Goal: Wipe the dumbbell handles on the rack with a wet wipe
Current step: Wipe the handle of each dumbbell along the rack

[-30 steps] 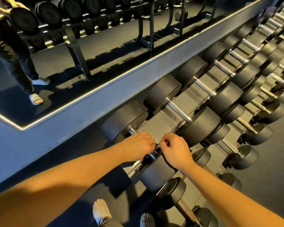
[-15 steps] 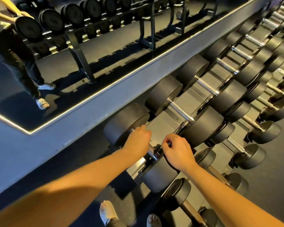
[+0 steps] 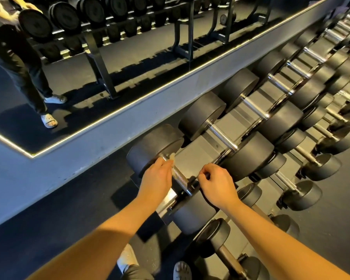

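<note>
Left hand (image 3: 156, 178) was at frame centre, fingers curled over the upper-left end of the nearest top-row dumbbell handle (image 3: 181, 179), pinching the wet wipe (image 3: 172, 159) against it. A pale crumpled scrap of wipe poked out above the knuckles. Right hand (image 3: 217, 184) sat just right of the handle's lower end, fingers curled tight; I couldn't tell whether they pinched the collar or nothing.

Progress, my guess: early. I was mid-wipe on this handle, and its bare middle showed between my hands. The row of handles running to the upper right, plus the lower tiers at right and bottom, looked left to do. No wet sheen showed on them.

Materials: the handles were straight chrome bars, knurled, shiny. The dumbbell heads (image 3: 156, 146) were matte dark cylinders, rubbery-looking. The rack (image 3: 200, 152) was flat grey painted metal.
</note>
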